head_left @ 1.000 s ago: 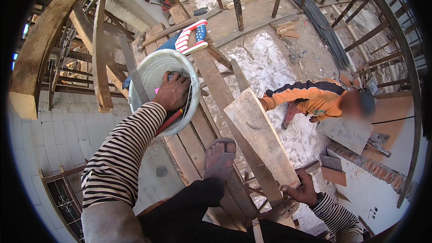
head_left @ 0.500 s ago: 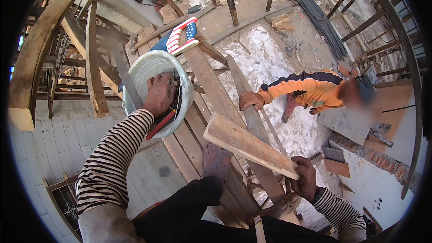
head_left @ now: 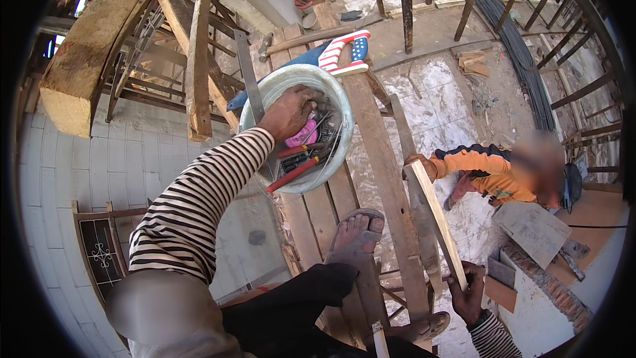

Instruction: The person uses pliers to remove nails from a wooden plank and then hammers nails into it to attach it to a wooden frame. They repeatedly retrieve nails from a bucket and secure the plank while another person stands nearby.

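Note:
My left hand is inside a pale bucket, fingers curled above its contents; whatever they may hold is hidden. In the bucket lie red-handled tools, a pink item and several nails. A long flat metal blade leans out past the rim. Lower right, my right hand grips the near end of a short wooden board, tilted with its narrow edge toward me. Beyond the bucket rests a handsaw with a red, white and blue handle.
A co-worker in orange stands below, right, with a hand by the board's far end. Scaffold planks lie under my feet. A hammer lies beyond the bucket. Timber beams rise at left; dark poles stand beyond.
My view has shifted, so the bucket and planks appear farther right. My left hand has lifted off the contents, uncovering the pink item and tools. The board has turned steeper, narrow edge toward me.

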Tool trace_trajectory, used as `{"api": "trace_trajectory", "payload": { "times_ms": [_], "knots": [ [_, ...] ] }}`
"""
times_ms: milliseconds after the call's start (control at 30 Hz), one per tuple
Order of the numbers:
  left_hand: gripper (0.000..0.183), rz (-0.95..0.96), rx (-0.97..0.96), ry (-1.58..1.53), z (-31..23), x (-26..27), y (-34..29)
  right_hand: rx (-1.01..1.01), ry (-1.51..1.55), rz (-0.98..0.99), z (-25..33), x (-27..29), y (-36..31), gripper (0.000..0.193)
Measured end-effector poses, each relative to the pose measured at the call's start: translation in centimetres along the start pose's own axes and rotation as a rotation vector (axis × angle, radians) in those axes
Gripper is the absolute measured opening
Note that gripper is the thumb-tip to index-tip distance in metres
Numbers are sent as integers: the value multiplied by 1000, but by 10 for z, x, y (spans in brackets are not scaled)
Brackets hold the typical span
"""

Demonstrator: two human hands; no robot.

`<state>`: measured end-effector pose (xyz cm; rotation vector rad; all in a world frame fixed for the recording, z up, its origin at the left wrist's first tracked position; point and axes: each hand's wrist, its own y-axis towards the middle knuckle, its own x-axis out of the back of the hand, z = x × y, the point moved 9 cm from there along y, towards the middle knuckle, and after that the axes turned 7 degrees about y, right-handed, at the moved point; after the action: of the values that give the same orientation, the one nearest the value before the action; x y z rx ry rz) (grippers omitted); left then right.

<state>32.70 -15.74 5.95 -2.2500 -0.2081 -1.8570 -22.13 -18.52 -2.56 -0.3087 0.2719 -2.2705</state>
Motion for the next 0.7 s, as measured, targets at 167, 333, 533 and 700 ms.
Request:
{"api": "trace_trajectory", "payload": {
  "times_ms": [167, 333, 533, 700],
  "knots": [
    [26, -188, 144, -392, -61, 48, -32, -94, 282, 153, 33, -21, 7, 35],
    [53, 52, 199, -991, -177, 47, -73, -105, 446, 230, 47, -41, 1, 43],
    [77, 264, 317, -1634, -256, 18, -67, -58, 513, 321, 97, -68, 24, 41],
    [67, 30, 232, -1456, -260, 47, -70, 365, 67, -23, 173, -43, 67, 49]
  ]
}}
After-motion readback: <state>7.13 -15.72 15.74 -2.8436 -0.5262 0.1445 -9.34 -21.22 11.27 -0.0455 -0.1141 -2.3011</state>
